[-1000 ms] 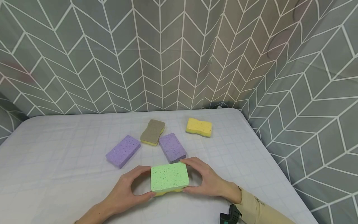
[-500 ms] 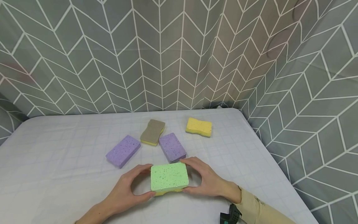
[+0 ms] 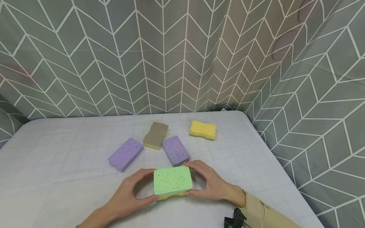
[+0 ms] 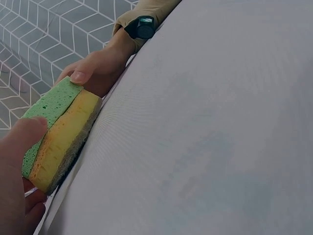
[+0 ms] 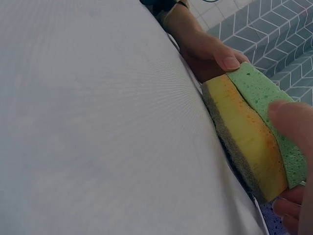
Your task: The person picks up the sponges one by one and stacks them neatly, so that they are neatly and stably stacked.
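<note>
A light green sponge (image 3: 173,180) lies flat on top of a yellow sponge (image 4: 68,142) with a grey scouring layer underneath. In the head view only a thin yellow strip shows below the green one. My left hand (image 3: 126,193) pinches the left end of the green sponge, thumb at the near edge and fingers at the far edge. At the right end my right hand (image 3: 213,181) grips it the same way. Both wrist views show the thumbs on the green layer; the fingers behind are partly hidden.
Beyond my hands lie two purple sponges (image 3: 125,154), a grey-topped yellow sponge (image 3: 155,134) and, farther right, a yellow sponge (image 3: 202,129). The right purple sponge sits close to my right fingertips. A white cloth (image 3: 71,148) covers the table, and a patterned curtain (image 3: 174,57) hangs behind.
</note>
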Available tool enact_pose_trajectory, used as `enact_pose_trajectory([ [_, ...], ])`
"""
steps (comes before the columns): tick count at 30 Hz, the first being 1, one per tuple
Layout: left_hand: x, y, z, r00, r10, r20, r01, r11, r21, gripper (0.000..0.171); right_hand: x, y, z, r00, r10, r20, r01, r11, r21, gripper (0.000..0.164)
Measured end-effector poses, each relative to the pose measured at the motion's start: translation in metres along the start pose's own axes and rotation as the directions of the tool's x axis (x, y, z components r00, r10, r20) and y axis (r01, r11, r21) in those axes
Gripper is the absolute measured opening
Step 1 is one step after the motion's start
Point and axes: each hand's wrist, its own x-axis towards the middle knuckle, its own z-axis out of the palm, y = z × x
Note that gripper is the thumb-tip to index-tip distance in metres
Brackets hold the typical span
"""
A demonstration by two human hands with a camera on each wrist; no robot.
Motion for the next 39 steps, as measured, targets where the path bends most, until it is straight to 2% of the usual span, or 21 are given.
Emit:
enact_pose_trajectory([
  [4,0.0,0.0,0.0,1.0,0.002,0.0,-0.002,1.0,-0.001,0.069,0.0,0.001,-0.001,1.0,0.0,-0.005,0.0,0.999,0.033,0.075],
  [9,0.0,0.001,0.001,1.0,0.015,-0.007,-0.015,1.0,0.008,0.068,0.0,0.003,-0.002,0.999,0.0,-0.039,0.002,0.998,0.056,0.053],
  [14,0.0,0.001,0.0,1.0,0.011,-0.008,-0.011,1.0,0.02,0.068,0.002,0.006,-0.003,0.988,0.0,-0.154,0.0,1.0,0.005,0.04],
  [20,-0.001,0.001,0.0,1.0,0.0,-0.01,0.0,1.0,0.028,0.069,0.005,0.016,-0.01,0.95,-0.005,-0.311,-0.029,0.994,-0.104,0.04],
  [23,-0.001,0.001,0.0,1.0,0.001,-0.011,-0.001,1.0,0.029,0.069,0.006,0.023,-0.016,0.929,0.029,-0.368,-0.082,0.988,-0.128,0.041],
  [31,-0.002,0.0,0.0,1.0,0.001,-0.011,0.0,1.0,0.023,0.069,0.005,0.044,-0.032,0.886,0.118,-0.449,-0.221,0.958,-0.185,0.038],
  [39,-0.001,0.0,0.001,1.0,-0.003,-0.001,0.003,1.0,0.022,0.068,0.003,0.067,-0.049,0.84,0.11,-0.532,-0.269,0.935,-0.23,0.043],
])
